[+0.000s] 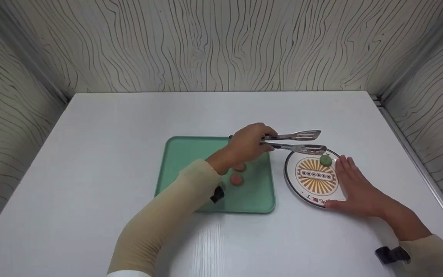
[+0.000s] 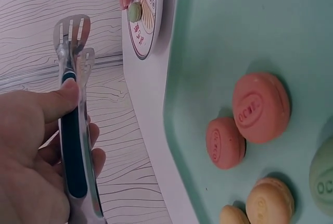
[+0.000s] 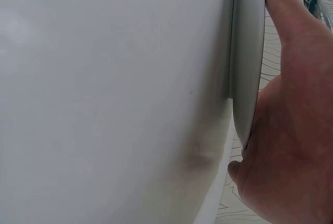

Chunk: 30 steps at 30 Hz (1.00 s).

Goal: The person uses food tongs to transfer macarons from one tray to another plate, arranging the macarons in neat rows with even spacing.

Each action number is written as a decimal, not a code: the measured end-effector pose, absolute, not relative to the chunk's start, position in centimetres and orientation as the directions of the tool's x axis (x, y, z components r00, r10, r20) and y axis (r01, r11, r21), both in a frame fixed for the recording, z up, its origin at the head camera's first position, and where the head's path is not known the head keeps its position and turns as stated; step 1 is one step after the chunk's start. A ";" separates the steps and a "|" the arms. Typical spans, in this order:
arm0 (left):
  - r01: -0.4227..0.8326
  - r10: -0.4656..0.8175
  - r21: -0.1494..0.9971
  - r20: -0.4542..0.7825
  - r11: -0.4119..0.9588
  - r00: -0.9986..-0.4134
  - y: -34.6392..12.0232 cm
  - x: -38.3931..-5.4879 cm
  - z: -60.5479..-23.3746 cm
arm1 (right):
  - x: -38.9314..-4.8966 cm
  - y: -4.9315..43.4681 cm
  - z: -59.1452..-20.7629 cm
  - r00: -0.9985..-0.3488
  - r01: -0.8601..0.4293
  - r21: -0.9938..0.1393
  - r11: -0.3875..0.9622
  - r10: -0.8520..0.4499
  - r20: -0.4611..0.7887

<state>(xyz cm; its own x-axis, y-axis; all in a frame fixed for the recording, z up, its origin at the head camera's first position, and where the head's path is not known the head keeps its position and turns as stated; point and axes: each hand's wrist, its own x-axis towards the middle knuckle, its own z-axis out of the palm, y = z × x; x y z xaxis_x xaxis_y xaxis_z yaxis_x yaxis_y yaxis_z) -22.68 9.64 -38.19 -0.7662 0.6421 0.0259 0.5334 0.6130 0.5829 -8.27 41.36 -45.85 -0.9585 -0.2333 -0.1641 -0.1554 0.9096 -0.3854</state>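
Wrinkled fabric sleeve (image 1: 164,215) | left fingers (image 2: 98,160) curled round slotted metal tongs (image 2: 74,146) | right fingers (image 1: 344,169) spread against round plate (image 1: 291,173)

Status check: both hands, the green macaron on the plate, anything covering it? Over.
Left hand grips tongs, tips apart. Right hand touching plate. Green macaron on plate, uncovered.

Soft, diffuse light falls across the white bench (image 1: 87,161), leaving blurred shadows and a pale sheen in the right wrist view.
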 end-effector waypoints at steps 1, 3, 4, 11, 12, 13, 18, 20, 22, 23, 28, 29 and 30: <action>0.530 0.639 0.585 0.026 0.613 -0.768 9.5 -22.7 -38.1 | -8.4 41.4 -45.8 -0.958 -0.155 -0.385 0.910 -0.233 -0.165; 0.532 0.638 0.584 0.031 0.613 -0.769 9.3 -23.0 -37.9 | -8.5 41.4 -45.7 -0.959 -0.149 -0.389 0.909 -0.229 -0.169; 0.536 0.639 0.581 0.036 0.612 -0.769 9.1 -23.1 -37.8 | -8.6 41.4 -45.6 -0.959 -0.148 -0.391 0.909 -0.229 -0.168; 0.594 0.661 0.551 0.098 0.586 -0.744 7.7 -23.8 -37.2 | -8.9 41.4 -45.6 -0.961 -0.143 -0.391 0.909 -0.221 -0.163; 0.595 0.662 0.552 0.100 0.584 -0.743 7.4 -23.8 -37.2 | -8.9 41.3 -45.6 -0.961 -0.139 -0.391 0.910 -0.218 -0.167; 0.595 0.663 0.554 0.100 0.582 -0.742 7.2 -23.8 -37.2 | -8.9 41.3 -45.6 -0.961 -0.136 -0.390 0.911 -0.216 -0.170; 0.585 0.663 0.580 0.100 0.567 -0.742 5.9 -23.8 -37.4 | -8.6 41.1 -45.8 -0.962 -0.126 -0.388 0.913 -0.209 -0.178; 0.581 0.666 0.592 0.099 0.558 -0.740 5.4 -23.8 -37.5 | -8.4 41.1 -45.9 -0.962 -0.127 -0.387 0.913 -0.209 -0.178; 0.576 0.668 0.606 0.096 0.549 -0.738 5.1 -23.7 -37.5 | -8.3 41.2 -46.0 -0.961 -0.129 -0.385 0.914 -0.211 -0.179; 0.574 0.671 0.613 0.094 0.543 -0.736 4.9 -23.7 -37.5 | -8.3 41.2 -46.0 -0.961 -0.130 -0.384 0.914 -0.212 -0.179; 0.557 0.680 0.654 0.088 0.511 -0.728 4.1 -23.6 -37.6 | -8.2 41.5 -46.2 -0.960 -0.158 -0.381 0.911 -0.231 -0.155; 0.556 0.683 0.658 0.086 0.508 -0.726 3.9 -23.5 -37.6 | -8.2 41.6 -46.2 -0.960 -0.162 -0.381 0.910 -0.235 -0.152; 0.555 0.685 0.662 0.085 0.504 -0.723 3.8 -23.5 -37.6 | -8.1 41.7 -46.2 -0.960 -0.165 -0.381 0.909 -0.237 -0.149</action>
